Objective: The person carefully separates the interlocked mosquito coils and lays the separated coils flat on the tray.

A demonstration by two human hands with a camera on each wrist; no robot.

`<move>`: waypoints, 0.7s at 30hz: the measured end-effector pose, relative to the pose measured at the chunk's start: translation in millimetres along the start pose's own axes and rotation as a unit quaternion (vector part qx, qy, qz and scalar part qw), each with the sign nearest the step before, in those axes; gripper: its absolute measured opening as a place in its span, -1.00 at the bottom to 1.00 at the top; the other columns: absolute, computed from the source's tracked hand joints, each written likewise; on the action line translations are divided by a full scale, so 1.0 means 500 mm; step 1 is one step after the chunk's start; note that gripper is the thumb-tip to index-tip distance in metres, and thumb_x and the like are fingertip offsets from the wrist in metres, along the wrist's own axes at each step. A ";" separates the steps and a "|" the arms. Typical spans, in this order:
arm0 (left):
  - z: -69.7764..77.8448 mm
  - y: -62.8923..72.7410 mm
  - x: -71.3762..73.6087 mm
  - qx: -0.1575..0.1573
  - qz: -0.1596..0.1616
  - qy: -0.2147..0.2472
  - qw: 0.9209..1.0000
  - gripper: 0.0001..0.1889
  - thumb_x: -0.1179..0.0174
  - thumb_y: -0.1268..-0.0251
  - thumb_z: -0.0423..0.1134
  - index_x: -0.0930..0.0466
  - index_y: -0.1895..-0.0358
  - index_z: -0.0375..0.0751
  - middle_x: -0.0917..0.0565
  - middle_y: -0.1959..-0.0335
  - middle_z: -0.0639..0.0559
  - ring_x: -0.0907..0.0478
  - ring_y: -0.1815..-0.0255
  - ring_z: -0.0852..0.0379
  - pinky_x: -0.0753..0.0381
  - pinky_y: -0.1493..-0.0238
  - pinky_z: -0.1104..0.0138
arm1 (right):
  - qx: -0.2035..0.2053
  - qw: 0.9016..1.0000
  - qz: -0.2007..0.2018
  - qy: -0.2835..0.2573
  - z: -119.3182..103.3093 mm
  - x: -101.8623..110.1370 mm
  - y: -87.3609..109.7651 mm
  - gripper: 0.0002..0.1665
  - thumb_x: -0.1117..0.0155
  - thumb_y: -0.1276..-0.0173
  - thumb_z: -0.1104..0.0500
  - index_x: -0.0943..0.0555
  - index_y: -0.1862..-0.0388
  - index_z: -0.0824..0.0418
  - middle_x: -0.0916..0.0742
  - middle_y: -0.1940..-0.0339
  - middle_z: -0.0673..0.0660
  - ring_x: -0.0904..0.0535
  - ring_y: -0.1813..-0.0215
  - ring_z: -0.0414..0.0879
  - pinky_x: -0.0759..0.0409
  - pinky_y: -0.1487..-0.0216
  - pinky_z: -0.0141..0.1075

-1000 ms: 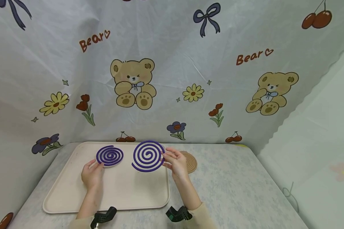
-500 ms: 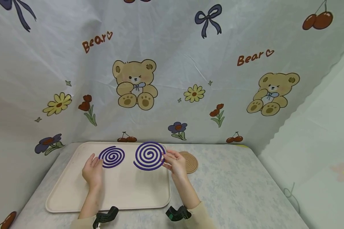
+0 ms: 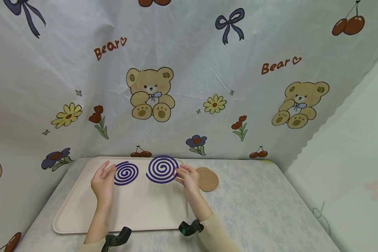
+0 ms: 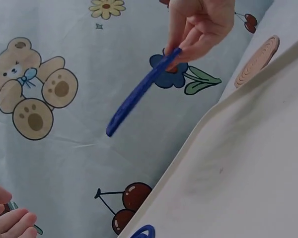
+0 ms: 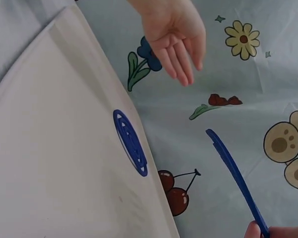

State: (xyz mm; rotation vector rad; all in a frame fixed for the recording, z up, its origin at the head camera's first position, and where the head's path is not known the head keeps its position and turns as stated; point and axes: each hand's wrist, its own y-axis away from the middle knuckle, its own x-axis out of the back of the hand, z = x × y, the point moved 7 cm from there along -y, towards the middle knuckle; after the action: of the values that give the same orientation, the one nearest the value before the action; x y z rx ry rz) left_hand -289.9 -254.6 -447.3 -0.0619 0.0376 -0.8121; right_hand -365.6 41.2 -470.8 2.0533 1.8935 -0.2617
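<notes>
One purple spiral (image 3: pixel 162 169) extends leftward from pinching right-hand fingers (image 3: pixel 183 172).

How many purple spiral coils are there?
2. The held purple coil is in the right hand, above the tray; the other purple coil lies on the tray.

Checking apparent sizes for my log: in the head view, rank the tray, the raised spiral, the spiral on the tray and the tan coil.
1. Tray
2. Raised spiral
Not ranked: lower spiral and tan coil; both are partly covered and look similar in size.
</notes>
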 end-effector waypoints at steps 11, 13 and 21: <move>0.016 0.005 0.003 0.008 -0.002 0.048 0.999 -0.56 -0.16 -0.28 -0.34 -0.46 -0.24 -0.20 -0.62 0.43 0.52 -0.56 0.31 0.64 -0.48 0.17 0.81 | -0.010 1.000 0.018 0.020 0.047 -0.029 -0.052 -0.60 -0.19 -0.21 0.50 -0.41 -0.05 0.56 -0.73 0.49 0.01 -0.62 0.52 -0.25 -0.64 0.54 -0.50; 0.017 0.006 0.003 0.009 -0.001 0.050 0.999 -0.56 -0.16 -0.28 -0.34 -0.47 -0.24 -0.19 -0.62 0.42 0.50 -0.57 0.30 0.63 -0.49 0.17 0.81 | -0.008 1.000 0.020 0.018 0.053 -0.035 -0.057 -0.61 -0.20 -0.19 0.52 -0.42 -0.02 0.57 -0.71 0.53 -0.01 -0.61 0.54 -0.25 -0.64 0.55 -0.50; 0.027 0.009 0.003 0.008 -0.009 0.044 0.999 -0.56 -0.17 -0.29 -0.30 -0.46 -0.25 -0.14 -0.65 0.33 0.40 -0.57 0.25 0.59 -0.48 0.14 0.80 | 0.007 1.000 0.014 0.015 0.073 -0.054 -0.072 -0.74 -0.11 -0.17 0.59 -0.43 0.13 0.64 -0.73 0.48 0.23 -0.61 0.57 -0.21 -0.66 0.55 -0.43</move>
State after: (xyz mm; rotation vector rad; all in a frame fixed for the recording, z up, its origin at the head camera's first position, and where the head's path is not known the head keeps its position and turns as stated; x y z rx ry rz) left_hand -284.9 -252.2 -434.4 -0.0115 0.1129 -0.8324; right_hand -400.5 5.0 -499.4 2.1030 1.8848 -0.2389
